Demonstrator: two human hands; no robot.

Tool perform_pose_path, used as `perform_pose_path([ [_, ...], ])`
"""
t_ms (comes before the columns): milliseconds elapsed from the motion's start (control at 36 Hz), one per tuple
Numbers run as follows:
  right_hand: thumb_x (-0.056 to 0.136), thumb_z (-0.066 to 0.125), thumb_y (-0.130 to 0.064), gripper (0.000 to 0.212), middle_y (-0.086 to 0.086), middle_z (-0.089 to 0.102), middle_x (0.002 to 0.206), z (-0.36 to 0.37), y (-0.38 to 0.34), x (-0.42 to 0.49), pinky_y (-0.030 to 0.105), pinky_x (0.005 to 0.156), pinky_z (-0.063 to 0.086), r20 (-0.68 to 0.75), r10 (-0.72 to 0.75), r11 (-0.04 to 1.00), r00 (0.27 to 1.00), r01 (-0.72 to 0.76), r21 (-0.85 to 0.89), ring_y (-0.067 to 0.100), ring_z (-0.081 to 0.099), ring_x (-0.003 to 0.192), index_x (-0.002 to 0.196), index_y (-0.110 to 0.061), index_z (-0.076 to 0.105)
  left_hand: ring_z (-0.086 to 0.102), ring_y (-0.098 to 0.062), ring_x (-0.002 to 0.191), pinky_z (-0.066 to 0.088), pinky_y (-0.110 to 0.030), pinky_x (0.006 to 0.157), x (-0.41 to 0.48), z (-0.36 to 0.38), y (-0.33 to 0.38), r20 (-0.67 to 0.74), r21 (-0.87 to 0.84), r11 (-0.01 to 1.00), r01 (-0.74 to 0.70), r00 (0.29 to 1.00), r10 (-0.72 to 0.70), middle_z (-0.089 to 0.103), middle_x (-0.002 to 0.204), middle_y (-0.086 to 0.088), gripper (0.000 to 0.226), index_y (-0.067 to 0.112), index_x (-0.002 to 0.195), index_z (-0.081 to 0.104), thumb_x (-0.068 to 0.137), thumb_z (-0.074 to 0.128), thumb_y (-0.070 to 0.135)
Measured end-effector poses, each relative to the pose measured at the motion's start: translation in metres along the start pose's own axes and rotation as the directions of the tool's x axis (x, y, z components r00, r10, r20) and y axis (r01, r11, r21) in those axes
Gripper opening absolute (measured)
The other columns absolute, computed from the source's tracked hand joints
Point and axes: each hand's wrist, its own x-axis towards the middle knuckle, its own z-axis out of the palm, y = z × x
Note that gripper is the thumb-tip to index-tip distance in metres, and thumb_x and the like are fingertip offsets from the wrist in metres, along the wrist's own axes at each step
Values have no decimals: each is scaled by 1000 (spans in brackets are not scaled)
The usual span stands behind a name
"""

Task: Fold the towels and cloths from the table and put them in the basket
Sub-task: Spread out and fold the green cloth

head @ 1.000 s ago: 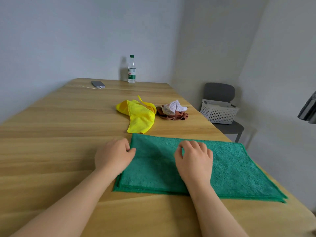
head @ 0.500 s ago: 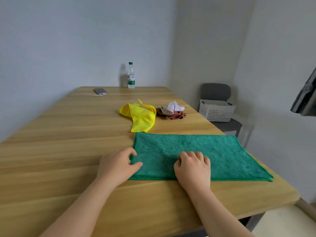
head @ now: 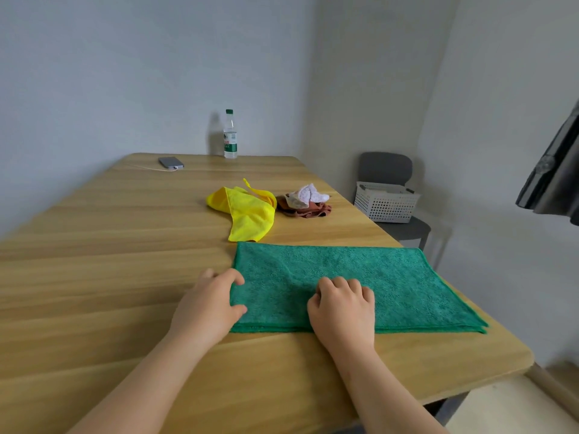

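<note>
A green towel (head: 360, 283), folded into a long rectangle, lies flat near the table's front right corner. My left hand (head: 210, 305) is at its left edge, thumb on top and fingers curled around the edge. My right hand (head: 343, 310) sits on the towel near its front edge, fingers curled, tips digging into the cloth. Beyond the towel a crumpled yellow cloth (head: 247, 211) lies, with a brown cloth (head: 308, 211) and a white cloth (head: 307, 195) heaped to its right. The white perforated basket (head: 385, 203) stands on a grey chair (head: 404, 228) past the table's right side.
The wooden table (head: 109, 261) stretches left and back. A water bottle (head: 230, 136) stands at its far edge, with a phone (head: 170, 162) on a cable to its left. Something dark grey (head: 554, 177) hangs at the right edge.
Both hands have slid back from the towel's middle toward its front edge. The view has lifted and pulled back, so the table's front right corner shows.
</note>
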Motion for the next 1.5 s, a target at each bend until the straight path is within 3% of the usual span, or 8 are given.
perform_pose_path([
  [500, 55, 61, -23, 10, -4, 51, 49, 4, 1, -1, 29, 53, 44, -61, -14, 1000, 998, 15, 17, 23, 51, 48, 50, -18, 53, 53, -1, 68, 31, -7, 54, 0, -7, 5, -221, -352, 930, -104, 975, 25, 48, 90, 14, 34, 32, 71, 56, 73, 75, 4],
  [722, 73, 46, -28, 24, -5, 54, 51, -3, -1, 2, 29, 54, 44, -78, -3, 998, 997, 8, 63, 22, 53, 52, 53, -18, 56, 51, -10, 63, 35, -22, 53, 3, -9, 2, -225, -490, 869, -71, 973, -47, 57, 74, 2, 27, 19, 67, 58, 72, 61, -8],
  [917, 62, 59, -27, 15, -5, 52, 49, -9, -2, 3, 30, 50, 43, 89, -8, 998, 996, 2, 65, 22, 51, 49, 51, -18, 54, 48, -11, 69, 32, -26, 56, 0, -6, -2, -17, 6, 1000, 4, 1000, -4, 50, 84, 9, 26, 31, 65, 49, 75, 55, 7],
  [1000, 65, 59, -26, 15, -4, 54, 54, -11, -1, 3, 32, 53, 44, 183, -4, 996, 983, -12, 87, 23, 54, 53, 54, -17, 56, 47, -12, 81, 32, -26, 60, -4, -8, 4, -100, 178, 984, -3, 995, 21, 49, 94, 15, 12, 33, 80, 52, 83, 52, 21],
  [1083, 90, 46, -27, 21, 0, 64, 87, -16, 1, 6, 36, 80, 38, 293, -25, 990, 956, -17, 140, 26, 55, 88, 87, -15, 63, 46, -12, 109, 38, -27, 82, -4, 3, 9, -137, 133, 972, -194, 968, 212, 45, 127, 17, 29, 39, 118, 52, 91, 42, 36],
  [1167, 95, 38, -31, 27, -4, 62, 110, -21, 12, 9, 33, 91, 31, 318, 21, 977, 948, -87, 195, 21, 49, 107, 111, -21, 57, 12, -12, 144, 13, -33, 114, 0, 21, 15, 125, 185, 930, -319, 946, 300, 15, 155, 13, 53, 43, 143, 22, 92, 16, 55],
  [1278, 95, 37, -31, 38, -4, 55, 127, -30, 43, 11, 35, 101, 27, 363, 179, 970, 914, -225, 88, 21, 42, 122, 131, -23, 42, -5, -12, 145, -3, -40, 117, 2, 29, 19, 284, 295, 901, -317, 930, 234, -1, 157, 13, 46, 47, 145, 7, 100, 14, 46],
  [1500, 90, 40, -24, 30, 1, 51, 127, -45, 114, 11, 36, 99, 28, 319, 405, 913, 857, -366, -178, 24, 40, 120, 119, -21, 51, -6, -15, 145, -1, -43, 118, 13, 33, 36, 328, 312, 899, -307, 923, 202, -4, 158, 12, 46, 47, 145, 4, 100, 12, 46],
])
